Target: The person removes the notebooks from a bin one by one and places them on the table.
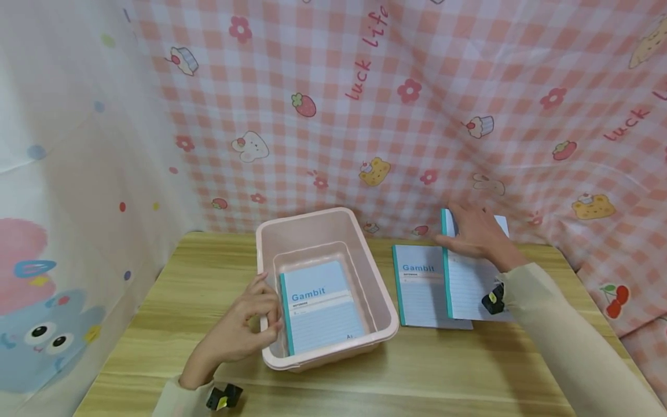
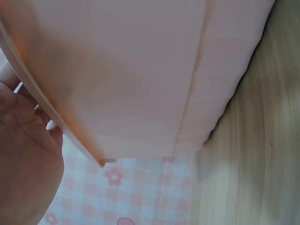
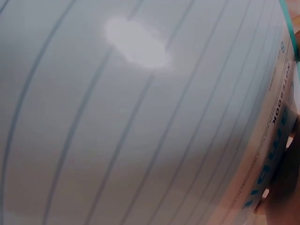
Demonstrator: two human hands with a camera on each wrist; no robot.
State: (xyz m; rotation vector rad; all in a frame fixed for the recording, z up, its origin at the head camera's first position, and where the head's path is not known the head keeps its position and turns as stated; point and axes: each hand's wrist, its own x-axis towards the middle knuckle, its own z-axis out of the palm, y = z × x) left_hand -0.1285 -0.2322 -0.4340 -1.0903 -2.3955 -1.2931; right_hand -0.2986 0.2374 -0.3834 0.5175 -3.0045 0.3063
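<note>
My left hand (image 1: 242, 324) grips the left rim of a pale pink plastic bin (image 1: 377, 289), its fingers hooked over the edge. In the left wrist view the palm lies along the outside of the bin (image 2: 126, 84). One Gambit notebook (image 1: 323, 324) with a teal spine lies face up inside. My right hand (image 1: 476, 234) holds another such notebook (image 1: 471, 295) near its top, thumb toward the spine. The cover of this notebook (image 3: 140, 117) fills the right wrist view. It overlaps a third Gambit notebook (image 1: 419, 301) on the table, whose right part is hidden.
The wood-grain table (image 1: 417, 376) ends at the back against a pink checked cloth (image 1: 323, 133). A pale cloth with cartoon figures (image 1: 52, 191) hangs at the left. The bin stands left of the two notebooks.
</note>
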